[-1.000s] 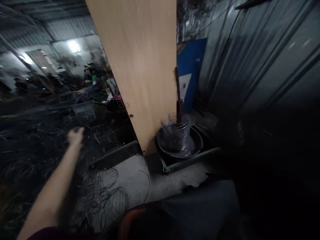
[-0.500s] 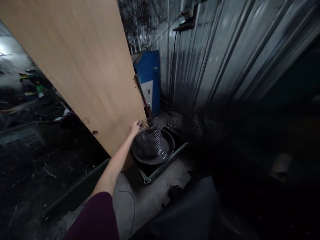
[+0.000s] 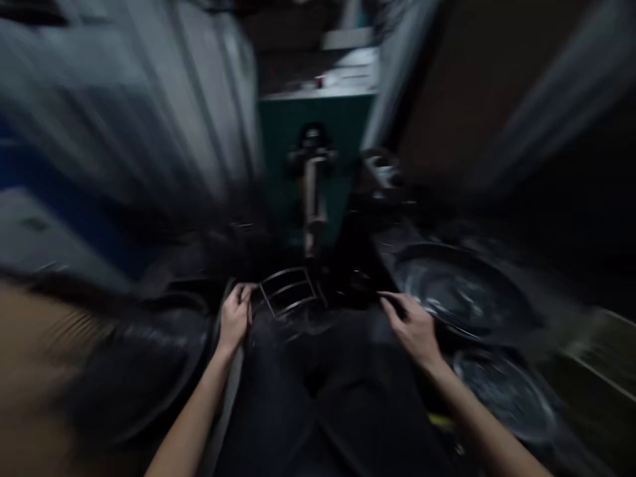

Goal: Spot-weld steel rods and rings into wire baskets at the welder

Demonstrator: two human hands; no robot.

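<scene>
My left hand [image 3: 236,317] is closed, its fingers pinched together at the left corner of a thin metal wire frame [image 3: 291,290]. The frame has curved bars joined by short cross wires and sits low in front of my dark-clothed lap. To the right, my right hand [image 3: 411,328] has thumb and fingers drawn together; anything between them is too dark and blurred to make out. Beyond the frame stands a green machine [image 3: 278,152] with a pale upright rod [image 3: 311,192] on its front.
A dark round basin [image 3: 191,377] stands at the left, by a wooden board [image 3: 24,358]. On the right are a large dark round tray [image 3: 517,311] and a smaller round dish [image 3: 544,417] with shiny bits. Corrugated metal wall [image 3: 199,99] rises behind at left.
The view has swung right from the wire coil to the green machine. My left hand has left the coil and is over my lap; my right hand has come into view.
</scene>
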